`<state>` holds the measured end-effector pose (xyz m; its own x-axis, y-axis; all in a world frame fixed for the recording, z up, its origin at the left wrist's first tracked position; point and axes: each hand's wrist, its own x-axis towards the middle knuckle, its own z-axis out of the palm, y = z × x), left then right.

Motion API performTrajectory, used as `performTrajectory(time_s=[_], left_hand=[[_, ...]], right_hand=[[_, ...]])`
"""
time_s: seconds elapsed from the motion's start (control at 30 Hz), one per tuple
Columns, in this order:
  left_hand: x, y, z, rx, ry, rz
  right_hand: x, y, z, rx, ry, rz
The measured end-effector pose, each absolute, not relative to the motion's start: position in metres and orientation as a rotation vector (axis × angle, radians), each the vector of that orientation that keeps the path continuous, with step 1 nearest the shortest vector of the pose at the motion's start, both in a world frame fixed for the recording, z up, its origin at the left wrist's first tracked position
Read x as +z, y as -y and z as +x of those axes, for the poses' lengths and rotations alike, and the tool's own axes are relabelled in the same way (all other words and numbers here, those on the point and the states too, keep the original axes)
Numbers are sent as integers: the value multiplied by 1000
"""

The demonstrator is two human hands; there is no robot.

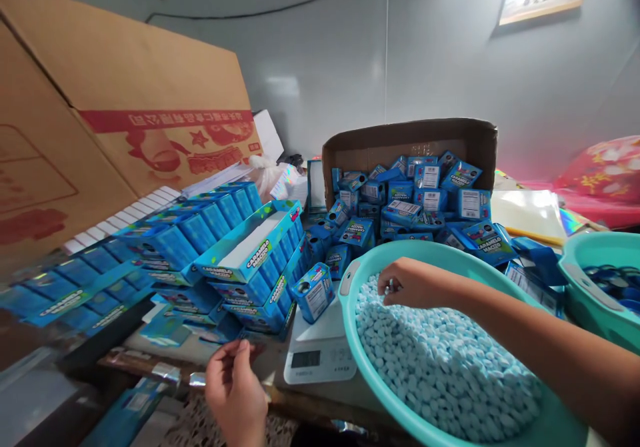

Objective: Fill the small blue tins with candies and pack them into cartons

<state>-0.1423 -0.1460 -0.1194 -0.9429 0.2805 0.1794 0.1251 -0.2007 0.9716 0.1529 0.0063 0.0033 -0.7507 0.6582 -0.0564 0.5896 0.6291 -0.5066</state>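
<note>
My right hand (403, 282) reaches into a turquoise basin (353, 330), its fingers curled together around a few of the small pale-blue candies (440, 367) that fill it. My left hand (235, 387) hovers by the table's front edge. Its fingers are loosely bent with the thumb up, and I see nothing in them. Between the hands stands a white kitchen scale (320, 362) with a small display. One blue box (314, 292) printed with candy artwork rests upright on its plate.
Display trays (255, 250) of blue boxes are stacked at left, before a large brown carton (165, 94). Behind the basin, an open carton (410, 130) lies on its side, spilling blue boxes (357, 234). Another turquoise basin (595, 250) at right holds dark-blue pieces.
</note>
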Motion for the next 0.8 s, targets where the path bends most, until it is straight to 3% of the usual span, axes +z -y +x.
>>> performTrajectory(time_s=[0.37,0.63,0.8], left_hand=[[-124,146,-143,2282,-1959,538],[-93,137,-103,2150,-2239,1416],[-61,104,-74,1648,-2442,1741]], right_hand=[[2,-10,157,828,2659,-1046],[-9,-11,135,1452,2121,-1084],[-11,-6,127,1841,1634,-1100]])
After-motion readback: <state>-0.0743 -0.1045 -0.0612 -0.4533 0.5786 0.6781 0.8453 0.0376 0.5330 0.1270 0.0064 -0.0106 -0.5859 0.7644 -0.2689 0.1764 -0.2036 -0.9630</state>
